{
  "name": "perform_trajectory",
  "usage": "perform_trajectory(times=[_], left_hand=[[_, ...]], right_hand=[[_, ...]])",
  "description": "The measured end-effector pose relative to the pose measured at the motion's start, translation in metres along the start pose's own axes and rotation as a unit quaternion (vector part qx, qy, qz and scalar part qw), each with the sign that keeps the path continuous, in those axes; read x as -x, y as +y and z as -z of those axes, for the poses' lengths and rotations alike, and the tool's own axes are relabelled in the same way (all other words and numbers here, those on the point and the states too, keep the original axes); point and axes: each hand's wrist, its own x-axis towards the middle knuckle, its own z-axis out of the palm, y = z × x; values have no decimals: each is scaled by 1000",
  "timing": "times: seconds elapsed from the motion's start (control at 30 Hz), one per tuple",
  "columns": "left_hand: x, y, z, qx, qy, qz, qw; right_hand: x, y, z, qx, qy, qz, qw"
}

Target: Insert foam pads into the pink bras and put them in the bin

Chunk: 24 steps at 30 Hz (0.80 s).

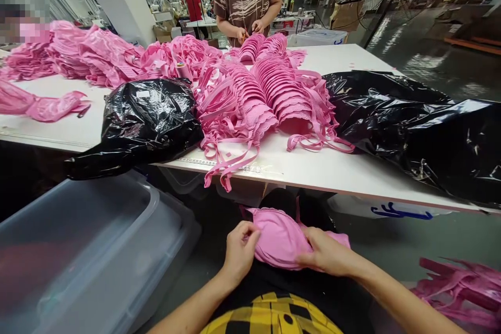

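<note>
A pink bra is held over my lap, its padded cup turned up toward me. My left hand pinches the cup's left edge between thumb and fingers. My right hand grips the other side, thumb in front and fingers partly hidden by the fabric. A bit of pink band sticks out beyond the right hand. On the table ahead, a long stack of nested pink bras lies with straps hanging over the front edge.
Black plastic bags flank the stack on the white table. A translucent bin stands at lower left. More pink pieces lie low on the right. Across the table, a person handles something small.
</note>
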Motion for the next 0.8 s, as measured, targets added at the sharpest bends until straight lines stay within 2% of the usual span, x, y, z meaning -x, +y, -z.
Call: perform_trajectory(times=[0.13, 0.37, 0.5, 0.6, 0.7, 0.8], left_hand=[[-3, -6, -5, 52, 51, 39, 997], [-6, -4, -7, 86, -11, 83, 993], [-7, -8, -4, 92, -11, 98, 991], [-7, -11, -6, 126, -7, 110, 986], [-9, -10, -10, 149, -17, 127, 980], [-13, -7, -10, 133, -4, 99, 986]], right_hand=[[4, 2, 3, 15, -5, -15, 1000], [0, 9, -6, -26, 16, 14, 999], [-7, 12, -12, -26, 29, -12, 999], [-12, 15, -14, -67, 55, 1, 996], [-17, 18, -18, -106, 81, -12, 991], [-18, 20, -27, -126, 112, -34, 985]])
